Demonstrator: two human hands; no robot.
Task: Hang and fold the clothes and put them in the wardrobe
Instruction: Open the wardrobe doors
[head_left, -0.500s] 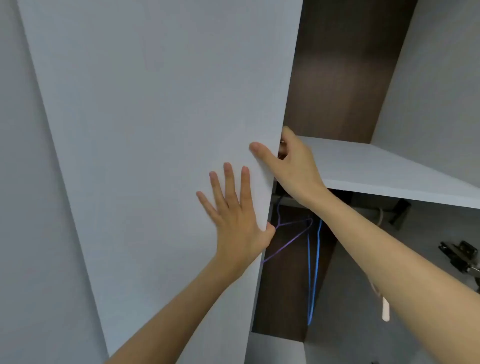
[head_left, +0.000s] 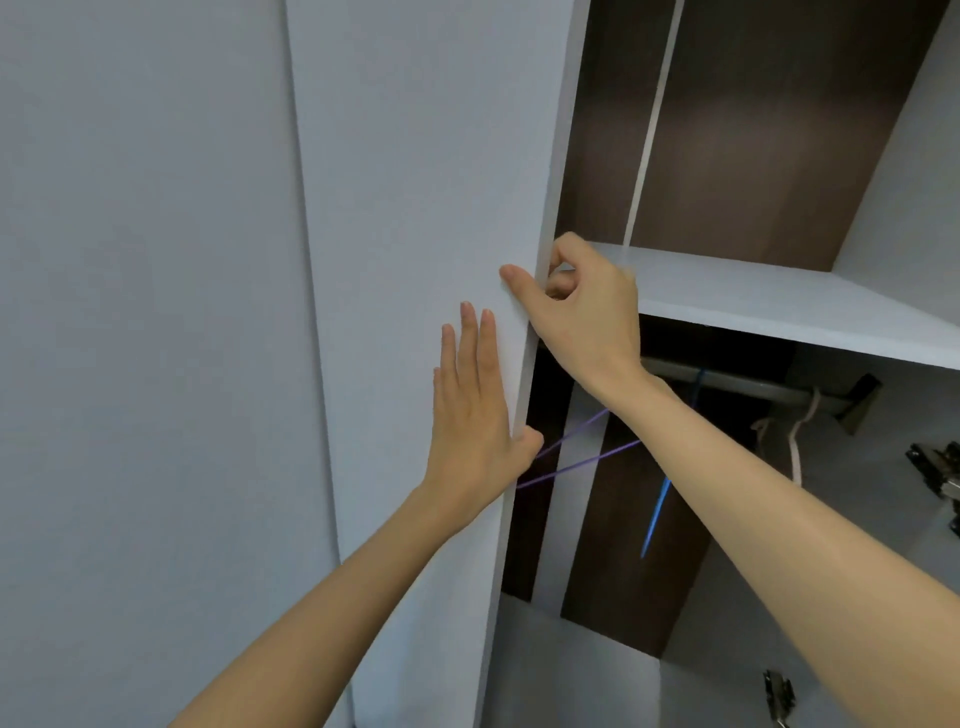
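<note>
Wardrobe (head_left: 779, 296), door (head_left: 415, 208) gripped, hangers (head_left: 576, 464) on rail (head_left: 753, 385)

Door (head_left: 415, 208) blocks left; gap right of door edge open. Inside: shelf (head_left: 779, 306) above, rail (head_left: 753, 387) and hangers (head_left: 656, 519) beneath.

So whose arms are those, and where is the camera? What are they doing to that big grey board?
Those are a person's own two arms. The camera sits on their head and looks forward and down, so you see what they see. The grey board is a wardrobe door. The left hand lies flat on its front, fingers straight. The right hand pinches the door's edge, thumb in front, fingers curled behind. Inside are a shelf and, under it, a rail. By the rail you can see a purple hanger, a blue hanger and a white hanger.
</note>
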